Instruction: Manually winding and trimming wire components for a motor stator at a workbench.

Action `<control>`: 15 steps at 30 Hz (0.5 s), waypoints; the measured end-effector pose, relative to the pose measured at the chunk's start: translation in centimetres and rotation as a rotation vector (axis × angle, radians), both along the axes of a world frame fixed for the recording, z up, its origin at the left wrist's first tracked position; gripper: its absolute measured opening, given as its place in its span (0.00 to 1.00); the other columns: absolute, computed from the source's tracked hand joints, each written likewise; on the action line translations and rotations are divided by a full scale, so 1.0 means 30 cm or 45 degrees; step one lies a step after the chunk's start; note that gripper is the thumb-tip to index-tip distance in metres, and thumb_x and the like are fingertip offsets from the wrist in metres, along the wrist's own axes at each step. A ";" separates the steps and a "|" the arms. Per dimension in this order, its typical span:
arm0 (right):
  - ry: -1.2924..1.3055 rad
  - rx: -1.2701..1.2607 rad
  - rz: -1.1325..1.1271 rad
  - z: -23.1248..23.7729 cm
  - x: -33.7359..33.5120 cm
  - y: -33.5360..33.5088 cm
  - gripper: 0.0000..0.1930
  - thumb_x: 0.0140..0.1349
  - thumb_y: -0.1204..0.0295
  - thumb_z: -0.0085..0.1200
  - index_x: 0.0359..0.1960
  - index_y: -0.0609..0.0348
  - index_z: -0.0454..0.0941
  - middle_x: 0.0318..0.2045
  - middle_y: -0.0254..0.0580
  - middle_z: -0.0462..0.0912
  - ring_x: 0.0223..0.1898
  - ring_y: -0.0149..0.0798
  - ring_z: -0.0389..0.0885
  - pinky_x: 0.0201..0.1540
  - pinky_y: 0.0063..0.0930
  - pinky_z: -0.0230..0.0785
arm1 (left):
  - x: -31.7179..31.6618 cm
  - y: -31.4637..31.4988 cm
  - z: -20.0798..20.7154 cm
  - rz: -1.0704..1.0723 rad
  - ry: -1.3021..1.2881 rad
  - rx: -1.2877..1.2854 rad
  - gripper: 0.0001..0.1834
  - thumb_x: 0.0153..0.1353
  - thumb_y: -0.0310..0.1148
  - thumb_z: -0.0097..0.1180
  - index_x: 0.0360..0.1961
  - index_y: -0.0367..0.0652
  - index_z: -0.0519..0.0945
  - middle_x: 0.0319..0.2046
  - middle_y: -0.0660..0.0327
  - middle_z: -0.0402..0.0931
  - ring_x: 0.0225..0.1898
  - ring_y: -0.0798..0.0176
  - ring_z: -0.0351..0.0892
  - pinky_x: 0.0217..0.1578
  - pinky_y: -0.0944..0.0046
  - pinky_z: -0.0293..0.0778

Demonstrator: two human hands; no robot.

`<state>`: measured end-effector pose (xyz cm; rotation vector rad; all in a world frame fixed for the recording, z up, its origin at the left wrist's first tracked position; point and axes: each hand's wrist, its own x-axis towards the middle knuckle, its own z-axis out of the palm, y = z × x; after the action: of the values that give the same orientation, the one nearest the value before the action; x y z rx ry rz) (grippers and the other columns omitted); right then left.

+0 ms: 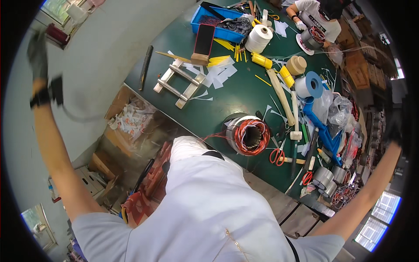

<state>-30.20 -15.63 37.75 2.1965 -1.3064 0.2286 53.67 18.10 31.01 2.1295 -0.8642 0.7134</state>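
Note:
Both my arms are spread wide, away from the table. My left hand (38, 56), in a dark glove with a black strap at the wrist, is raised against the grey wall at the far left; motion smears its fingers. At the right rim, my right hand (395, 129) is dark and blurred, and its fingers cannot be made out. Neither hand touches anything that I can see. In front of me a motor stator (251, 135) with red and white wire windings stands on the green table (174, 114) near its edge, one red wire trailing left.
A metal frame (181, 83), a phone (204, 41) on a wooden stand and a blue bin (227, 28) lie farther back. Red-handled scissors (277, 156), a white mallet (295, 134) and metal cores (323, 177) are on the right. A co-worker (321, 22) handles another stator at the far right.

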 end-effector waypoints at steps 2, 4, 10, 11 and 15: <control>-0.006 0.034 -0.155 0.010 -0.238 0.022 0.23 0.55 0.70 0.52 0.52 0.63 0.64 0.41 0.56 0.74 0.42 0.52 0.73 0.47 0.41 0.66 | 0.319 0.576 -0.307 0.248 -0.026 0.049 0.21 0.64 0.39 0.37 0.52 0.36 0.70 0.52 0.53 0.68 0.52 0.55 0.67 0.55 0.60 0.60; -0.066 0.118 -0.288 -0.065 -0.477 0.024 0.23 0.55 0.70 0.52 0.52 0.63 0.64 0.41 0.56 0.74 0.42 0.52 0.73 0.47 0.41 0.66 | 0.339 1.206 -0.482 0.413 0.292 -0.148 0.22 0.64 0.40 0.36 0.55 0.38 0.66 0.55 0.54 0.64 0.56 0.56 0.63 0.56 0.60 0.58; -0.084 0.221 -0.681 -0.114 -0.811 0.287 0.22 0.56 0.70 0.51 0.52 0.63 0.64 0.41 0.56 0.73 0.43 0.51 0.72 0.47 0.40 0.66 | -0.579 1.877 -0.857 1.282 1.156 -0.348 0.29 0.63 0.43 0.36 0.62 0.39 0.56 0.60 0.54 0.57 0.60 0.56 0.56 0.60 0.62 0.49; -0.083 0.225 -0.691 -0.133 -0.811 0.288 0.22 0.56 0.70 0.51 0.52 0.63 0.64 0.41 0.56 0.73 0.43 0.51 0.72 0.47 0.40 0.66 | -0.696 1.947 -0.893 1.402 1.217 -0.181 0.29 0.63 0.44 0.36 0.62 0.39 0.56 0.60 0.54 0.57 0.61 0.56 0.56 0.60 0.61 0.49; -0.065 0.232 -0.692 -0.151 -0.785 0.264 0.22 0.56 0.70 0.51 0.52 0.63 0.64 0.41 0.56 0.73 0.44 0.51 0.72 0.48 0.39 0.66 | -0.764 2.040 -0.966 1.477 1.411 0.577 0.29 0.63 0.44 0.36 0.62 0.39 0.55 0.60 0.53 0.57 0.61 0.55 0.55 0.61 0.61 0.48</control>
<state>-53.75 -7.72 33.21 1.8906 -1.9549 -0.0483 30.76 79.30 2.01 2.7711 0.9512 -0.3032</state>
